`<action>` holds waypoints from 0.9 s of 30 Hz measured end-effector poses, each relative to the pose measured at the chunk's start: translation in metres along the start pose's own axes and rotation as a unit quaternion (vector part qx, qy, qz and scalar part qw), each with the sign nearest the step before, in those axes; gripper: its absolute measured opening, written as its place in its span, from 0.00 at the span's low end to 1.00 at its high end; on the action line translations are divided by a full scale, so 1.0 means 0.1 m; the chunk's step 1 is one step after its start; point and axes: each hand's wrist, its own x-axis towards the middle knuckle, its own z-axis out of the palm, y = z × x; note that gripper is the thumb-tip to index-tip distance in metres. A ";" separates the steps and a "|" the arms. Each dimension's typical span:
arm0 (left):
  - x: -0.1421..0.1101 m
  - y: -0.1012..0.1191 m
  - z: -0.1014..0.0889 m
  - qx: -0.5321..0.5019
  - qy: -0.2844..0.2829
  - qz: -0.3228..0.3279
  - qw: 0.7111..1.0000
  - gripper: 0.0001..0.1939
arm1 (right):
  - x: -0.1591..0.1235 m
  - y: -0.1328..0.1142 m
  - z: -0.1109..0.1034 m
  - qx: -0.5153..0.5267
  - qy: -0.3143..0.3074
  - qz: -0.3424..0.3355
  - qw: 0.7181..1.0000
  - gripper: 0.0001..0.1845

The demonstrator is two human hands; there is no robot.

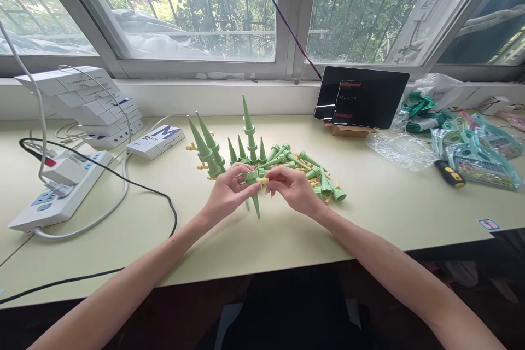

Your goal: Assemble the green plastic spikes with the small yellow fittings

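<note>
My left hand [230, 190] is closed around a green plant watering spike [255, 203], whose pointed end aims down toward the table. At its collar my right hand [292, 186] pinches a small yellow valve [263, 180]; whether the valve is seated in the spike I cannot tell. Left of and behind my left hand stand several green spikes [200, 145] with yellow valves, points up. A taller stacked spike [248, 128] rises just behind my hands. To the right lies a loose heap of green spikes [324, 180] with yellow parts among them.
White boxes [82, 98] are stacked at the back left, near another white box [158, 141]. A power strip [61, 191] and cables lie at left. A tablet with a phone [361, 97] leans at the back. A screwdriver [450, 173] and packaged brushes [479, 158] lie at right.
</note>
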 end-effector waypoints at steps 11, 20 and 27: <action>-0.06 -0.03 0.02 0.056 -0.062 0.012 0.996 0.12 | 0.00 0.02 0.01 0.016 -0.010 0.031 0.999 0.17; -0.08 -0.07 -0.02 0.094 -0.061 0.010 0.994 0.14 | 0.00 0.00 0.00 0.007 -0.038 0.043 0.998 0.17; -0.08 -0.06 -0.02 0.102 -0.061 0.023 0.993 0.13 | -0.01 -0.03 -0.01 -0.012 -0.061 0.051 0.997 0.20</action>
